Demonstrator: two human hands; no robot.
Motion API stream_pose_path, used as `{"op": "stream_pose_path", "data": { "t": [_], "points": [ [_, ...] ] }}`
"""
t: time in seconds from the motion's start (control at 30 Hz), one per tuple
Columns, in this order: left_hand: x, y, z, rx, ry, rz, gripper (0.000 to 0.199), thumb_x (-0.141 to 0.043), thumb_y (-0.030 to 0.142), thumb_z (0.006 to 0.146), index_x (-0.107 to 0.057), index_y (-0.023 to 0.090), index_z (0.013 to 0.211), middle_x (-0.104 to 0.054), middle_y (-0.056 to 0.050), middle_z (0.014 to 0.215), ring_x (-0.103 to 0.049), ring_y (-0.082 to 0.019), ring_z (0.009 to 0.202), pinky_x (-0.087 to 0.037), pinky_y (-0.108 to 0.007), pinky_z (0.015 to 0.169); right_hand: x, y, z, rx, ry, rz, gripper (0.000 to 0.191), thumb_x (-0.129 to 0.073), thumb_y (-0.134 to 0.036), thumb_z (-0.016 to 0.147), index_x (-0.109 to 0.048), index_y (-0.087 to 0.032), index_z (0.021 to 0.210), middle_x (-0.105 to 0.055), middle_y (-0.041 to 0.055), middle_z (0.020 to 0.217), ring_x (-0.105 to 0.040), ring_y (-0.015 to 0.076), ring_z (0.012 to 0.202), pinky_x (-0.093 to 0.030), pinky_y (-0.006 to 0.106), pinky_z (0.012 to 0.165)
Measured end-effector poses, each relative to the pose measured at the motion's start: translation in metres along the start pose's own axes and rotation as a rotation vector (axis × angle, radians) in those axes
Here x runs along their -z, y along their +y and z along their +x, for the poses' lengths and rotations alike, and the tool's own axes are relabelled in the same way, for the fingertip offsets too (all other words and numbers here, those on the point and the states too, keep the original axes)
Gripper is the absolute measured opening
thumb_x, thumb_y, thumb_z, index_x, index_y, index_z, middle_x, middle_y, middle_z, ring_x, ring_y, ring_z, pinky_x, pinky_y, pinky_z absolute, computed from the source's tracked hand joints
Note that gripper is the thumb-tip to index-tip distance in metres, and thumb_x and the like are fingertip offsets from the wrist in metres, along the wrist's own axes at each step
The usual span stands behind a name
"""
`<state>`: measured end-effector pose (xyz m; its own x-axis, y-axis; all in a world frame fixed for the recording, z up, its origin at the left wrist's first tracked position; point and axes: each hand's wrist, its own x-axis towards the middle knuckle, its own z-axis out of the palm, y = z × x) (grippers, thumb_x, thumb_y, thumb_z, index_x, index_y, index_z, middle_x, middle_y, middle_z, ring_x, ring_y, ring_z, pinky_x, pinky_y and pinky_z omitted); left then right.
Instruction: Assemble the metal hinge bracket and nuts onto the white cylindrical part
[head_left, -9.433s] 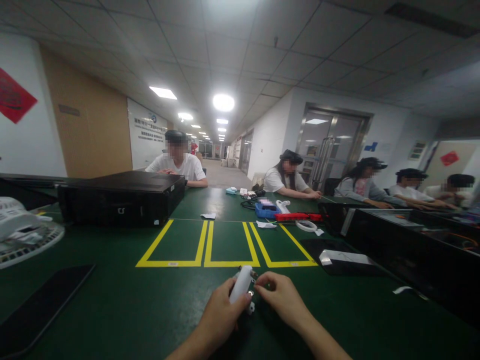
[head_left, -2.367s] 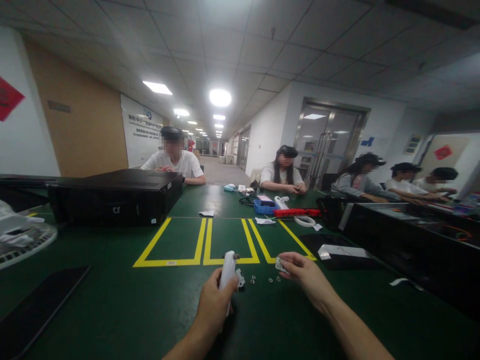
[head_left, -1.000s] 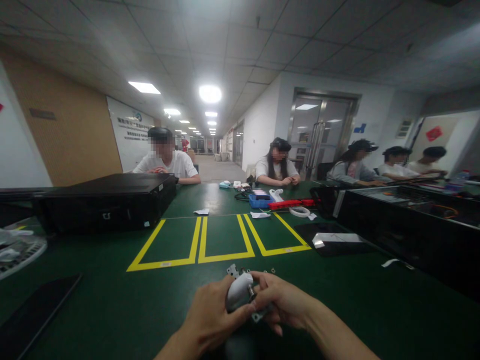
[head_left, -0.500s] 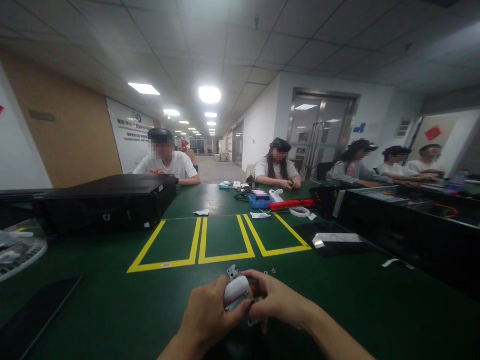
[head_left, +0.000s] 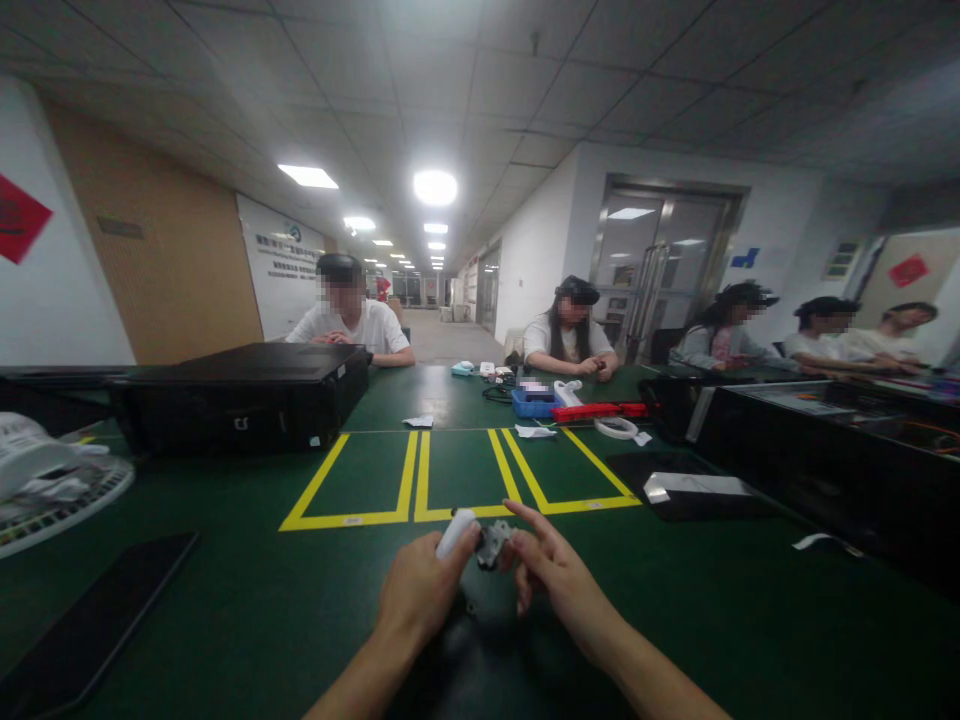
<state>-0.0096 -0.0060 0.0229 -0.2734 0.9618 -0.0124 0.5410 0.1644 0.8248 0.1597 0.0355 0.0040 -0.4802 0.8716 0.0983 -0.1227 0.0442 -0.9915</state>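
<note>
This is a workshop set up for bench assembly, inside an office-style building. A long green bench (head_left: 225, 490) runs down the room, marked into bays with yellow tape (head_left: 345, 521). Seated workers (head_left: 570, 325) line it, with a blue tray (head_left: 534, 404) and a red tool (head_left: 600, 410) among their parts. Upper centre, a tiled ceiling (head_left: 465, 80) with round lights stretches down a long corridor (head_left: 427, 335); at right stand glass doors (head_left: 660, 265); at left, a wall sign (head_left: 281, 265).

Green workbench (head_left: 225, 495), seemingly long corridor (head_left: 442, 340) beyond
</note>
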Motion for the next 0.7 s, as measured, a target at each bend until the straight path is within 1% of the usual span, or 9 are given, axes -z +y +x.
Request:
{"op": "stream_pose_path", "data": {
  "t": [0.07,0.13,0.17,0.23,0.33,0.47,0.57,0.63,0.7],
  "points": [
    [0.000,-0.003,0.005,0.102,-0.024,-0.180,0.063,-0.032,0.077,0.071,-0.047,0.021,0.047,-0.048,0.000,0.044,-0.050,-0.017,0.040,-0.031,-0.025,0.043,-0.002,0.002,0.000,0.014,0.011,-0.243,0.056,-0.055,-0.059,0.078,-0.053,-0.018,0.116,-0.057,0.0022,0.076,-0.049,0.0137,0.052,-0.042,0.027,0.051],
    [-0.001,-0.006,0.008,0.167,-0.025,-0.265,0.068,-0.022,0.081,0.070,-0.040,0.022,0.043,-0.039,0.002,0.038,-0.044,-0.015,0.032,-0.030,-0.025,0.038,-0.006,0.002,-0.002,0.043,-0.028,-0.597,0.032,-0.059,-0.042,0.079,-0.065,-0.017,0.098,-0.060,0.0047,0.080,-0.055,0.0183,0.068,-0.042,0.029,0.062],
    [-0.001,-0.008,0.009,0.191,-0.017,-0.306,0.068,-0.020,0.083,0.069,-0.038,0.022,0.043,-0.038,0.003,0.038,-0.043,-0.014,0.031,-0.029,-0.025,0.036,-0.009,0.001,-0.003,0.052,-0.055,-0.748,0.024,-0.062,-0.035,0.078,-0.068,-0.017,0.093,-0.061,0.0051,0.082,-0.056,0.0198,0.074,-0.042,0.029,0.066],
    [-0.001,-0.010,0.010,0.221,0.000,-0.381,0.069,-0.021,0.085,0.065,-0.038,0.022,0.045,-0.037,0.004,0.038,-0.044,-0.014,0.031,-0.029,-0.024,0.034,-0.010,-0.003,-0.004,0.044,-0.084,-0.923,0.019,-0.064,-0.026,0.077,-0.069,-0.019,0.094,-0.061,0.0043,0.086,-0.056,0.0206,0.080,-0.041,0.029,0.070],
    [0.000,-0.012,0.007,0.233,0.018,-0.461,0.068,-0.029,0.087,0.061,-0.041,0.021,0.049,-0.038,0.005,0.038,-0.046,-0.014,0.033,-0.032,-0.024,0.035,0.008,-0.013,-0.001,-0.008,0.008,-1.026,0.022,-0.064,-0.021,0.078,-0.067,-0.021,0.100,-0.062,0.0033,0.089,-0.057,0.0207,0.085,-0.040,0.029,0.074],
    [-0.003,-0.009,-0.002,0.256,-0.005,-0.640,0.065,-0.039,0.083,0.062,-0.045,0.019,0.055,-0.046,0.003,0.039,-0.052,-0.016,0.036,-0.037,-0.024,0.037,0.054,-0.026,0.005,-0.169,0.181,-1.074,0.023,-0.059,-0.017,0.081,-0.067,-0.017,0.102,-0.062,0.0066,0.093,-0.058,0.0228,0.087,-0.042,0.031,0.075],
    [-0.011,-0.003,-0.011,0.295,-0.068,-0.795,0.063,-0.040,0.081,0.065,-0.046,0.018,0.058,-0.049,0.002,0.039,-0.053,-0.016,0.037,-0.037,-0.023,0.037,0.071,-0.028,0.005,-0.135,0.191,-1.058,0.021,-0.056,-0.019,0.083,-0.068,-0.016,0.100,-0.062,0.0072,0.093,-0.058,0.0227,0.088,-0.042,0.032,0.077],
    [-0.016,0.002,-0.016,0.281,-0.094,-0.850,0.064,-0.039,0.081,0.066,-0.049,0.017,0.063,-0.049,0.002,0.037,-0.052,-0.016,0.036,-0.038,-0.023,0.038,0.070,-0.026,0.005,-0.100,0.161,-1.080,0.021,-0.057,-0.021,0.083,-0.069,-0.016,0.099,-0.062,0.0075,0.094,-0.057,0.0231,0.089,-0.043,0.032,0.077],
    [-0.020,0.004,-0.021,0.235,-0.115,-0.853,0.069,-0.037,0.081,0.066,-0.054,0.015,0.076,-0.048,0.003,0.035,-0.051,-0.016,0.034,-0.038,-0.024,0.037,0.066,-0.024,0.004,-0.106,0.094,-1.090,0.022,-0.060,-0.021,0.081,-0.068,-0.016,0.102,-0.061,0.0075,0.096,-0.057,0.0229,0.089,-0.043,0.031,0.077]
  ]
}}
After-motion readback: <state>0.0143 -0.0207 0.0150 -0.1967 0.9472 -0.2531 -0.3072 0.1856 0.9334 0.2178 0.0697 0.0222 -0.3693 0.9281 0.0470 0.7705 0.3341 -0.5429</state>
